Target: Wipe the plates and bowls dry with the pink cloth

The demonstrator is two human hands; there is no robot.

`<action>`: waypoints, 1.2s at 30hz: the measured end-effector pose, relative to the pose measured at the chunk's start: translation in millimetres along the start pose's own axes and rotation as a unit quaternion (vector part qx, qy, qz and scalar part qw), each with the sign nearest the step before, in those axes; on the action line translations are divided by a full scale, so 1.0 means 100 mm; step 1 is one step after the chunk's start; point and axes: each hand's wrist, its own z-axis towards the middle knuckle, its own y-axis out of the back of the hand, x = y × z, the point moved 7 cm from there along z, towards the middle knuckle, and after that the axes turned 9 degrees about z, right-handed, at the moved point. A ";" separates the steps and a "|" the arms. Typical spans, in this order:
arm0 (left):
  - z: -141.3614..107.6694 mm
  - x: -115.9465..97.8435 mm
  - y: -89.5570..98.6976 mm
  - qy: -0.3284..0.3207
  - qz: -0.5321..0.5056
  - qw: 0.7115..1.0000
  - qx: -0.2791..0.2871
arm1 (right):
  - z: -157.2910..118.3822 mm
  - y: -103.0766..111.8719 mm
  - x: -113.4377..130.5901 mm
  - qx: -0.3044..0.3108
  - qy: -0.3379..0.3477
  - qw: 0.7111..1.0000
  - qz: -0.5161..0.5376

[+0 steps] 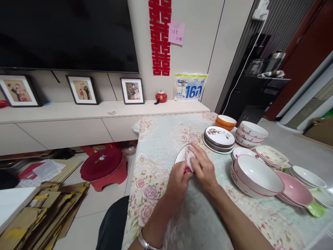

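A white plate with a dark rim [180, 157] is held above the flowered tablecloth, near the middle of the head view. My left hand [179, 177] is closed on its near edge, the thumb beside a small red patch. Pressed against the plate's face is a crumpled whitish cloth [190, 159], with my right hand [204, 166] closed over it. To the right of my hands stands a stack of dark-rimmed plates [220, 136], the top one with a brown flower pattern. The fingertips under the plate are hidden.
Orange bowls [225, 121], white bowls [252, 131], large red-rimmed bowls [257, 175], pink dishes [295, 187] and small white dishes [308, 176] crowd the right side of the table [153, 139]. A red stool [104, 166] and flattened cardboard [41, 215] lie left, on the floor.
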 end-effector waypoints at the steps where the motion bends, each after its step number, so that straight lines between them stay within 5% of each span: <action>1: 0.00 0.01 0.02 0.011 -0.034 0.999 -0.013 | -0.01 -0.06 0.10 0.025 0.035 0.999 -0.020; 4: -0.01 0.03 0.05 0.025 -0.069 0.997 -0.023 | -0.01 -0.13 0.20 0.058 0.074 0.995 -0.043; 12: -0.03 -0.05 -0.03 0.032 0.032 0.999 0.009 | -0.03 0.20 -0.58 -0.092 -0.184 0.975 0.084; 17: -0.02 0.09 0.02 0.102 -0.033 0.994 -0.020 | -0.03 -0.03 -0.17 0.003 -0.047 0.999 -0.003; 21: -0.01 0.10 0.08 0.097 -0.079 0.992 -0.030 | -0.01 -0.14 0.07 0.055 0.041 0.997 -0.032; 29: -0.01 -0.01 -0.03 0.047 0.032 0.998 0.010 | -0.06 0.11 -0.69 -0.081 -0.206 0.968 0.118; 31: -0.01 0.01 -0.03 0.064 0.012 0.998 0.002 | -0.07 0.08 -0.61 -0.074 -0.178 0.977 0.092; 36: 0.00 0.06 0.06 0.088 -0.073 0.993 -0.025 | -0.03 -0.12 0.01 0.031 0.021 0.999 -0.037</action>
